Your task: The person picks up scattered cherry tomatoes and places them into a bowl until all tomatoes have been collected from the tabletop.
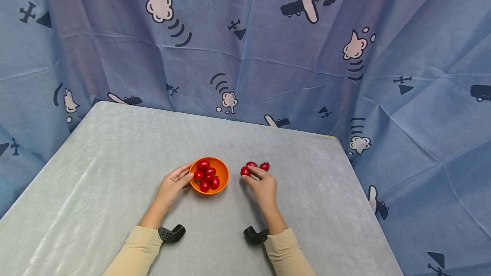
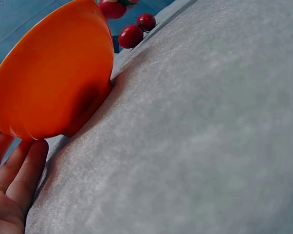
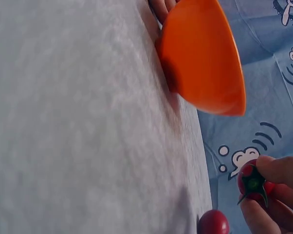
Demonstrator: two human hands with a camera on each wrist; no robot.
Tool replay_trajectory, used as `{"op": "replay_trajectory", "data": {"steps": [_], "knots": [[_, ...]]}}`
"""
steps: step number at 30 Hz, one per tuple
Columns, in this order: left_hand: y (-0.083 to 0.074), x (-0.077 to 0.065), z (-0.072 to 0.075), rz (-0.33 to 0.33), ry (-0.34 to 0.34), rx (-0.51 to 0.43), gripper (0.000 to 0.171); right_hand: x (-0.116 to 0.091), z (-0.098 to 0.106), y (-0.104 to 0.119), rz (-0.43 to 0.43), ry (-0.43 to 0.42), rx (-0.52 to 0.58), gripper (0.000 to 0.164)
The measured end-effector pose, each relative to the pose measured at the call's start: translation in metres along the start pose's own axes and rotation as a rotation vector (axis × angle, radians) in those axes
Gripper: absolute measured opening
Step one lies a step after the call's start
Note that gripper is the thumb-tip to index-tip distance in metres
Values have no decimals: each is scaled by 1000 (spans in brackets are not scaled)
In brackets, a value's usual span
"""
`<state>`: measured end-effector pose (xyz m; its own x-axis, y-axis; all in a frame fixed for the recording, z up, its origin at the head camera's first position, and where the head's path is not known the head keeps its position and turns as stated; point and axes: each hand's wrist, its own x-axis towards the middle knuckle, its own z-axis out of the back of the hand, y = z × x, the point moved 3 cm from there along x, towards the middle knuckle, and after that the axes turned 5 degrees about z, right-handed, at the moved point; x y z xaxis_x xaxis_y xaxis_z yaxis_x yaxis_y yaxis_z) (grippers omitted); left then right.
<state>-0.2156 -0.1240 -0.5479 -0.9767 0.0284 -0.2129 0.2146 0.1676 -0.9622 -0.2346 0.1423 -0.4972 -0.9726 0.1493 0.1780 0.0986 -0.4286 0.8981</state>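
An orange bowl (image 1: 223, 170) stands on the table with several red cherry tomatoes (image 1: 204, 186) inside. My left hand (image 1: 171, 187) holds it at its left side, thumb at the rim and fingers against the outer wall; those fingers (image 2: 25, 170) show in the left wrist view. To the right of the bowl, my right hand (image 1: 264, 188) pinches a cherry tomato (image 3: 253, 183) between thumb and fingers, its green stem end facing the right wrist camera. Just beyond that hand lie two more cherry tomatoes, one partly behind the fingers and another (image 1: 264, 166) farther right.
A pale grey cloth covers the table (image 1: 126, 152). Behind it and along the right side hangs a blue curtain (image 1: 245, 46) printed with planes and clouds. Black devices are strapped to the left wrist (image 1: 171, 233) and the right wrist (image 1: 255, 235).
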Motion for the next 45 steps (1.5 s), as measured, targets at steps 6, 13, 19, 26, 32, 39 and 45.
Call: {"op": "replay_trajectory", "data": {"steps": [6, 13, 19, 26, 32, 39, 45], "knots": [[0, 0, 0, -5, -1, -9, 51, 0, -7, 11, 18, 20, 16, 36], [0, 0, 1, -4, 5, -24, 50, -1, -18, 22, 41, 41, -3, 34], [0, 1, 1, -2, 5, -24, 51, -1, -25, 29, 52, 73, 12, 34], [1, 1, 1, -1, 2, -20, 51, -2, -32, 31, 83, 103, 22, 32], [1, 1, 0, -10, 10, -28, 51, -3, -38, 32, 114, 119, 41, 33], [0, 1, 0, -19, 15, -28, 51, -3, -43, 36, 99, 146, 22, 33], [1, 1, 0, -13, 15, -29, 51, -4, -46, 38, 107, 162, 54, 32]]}}
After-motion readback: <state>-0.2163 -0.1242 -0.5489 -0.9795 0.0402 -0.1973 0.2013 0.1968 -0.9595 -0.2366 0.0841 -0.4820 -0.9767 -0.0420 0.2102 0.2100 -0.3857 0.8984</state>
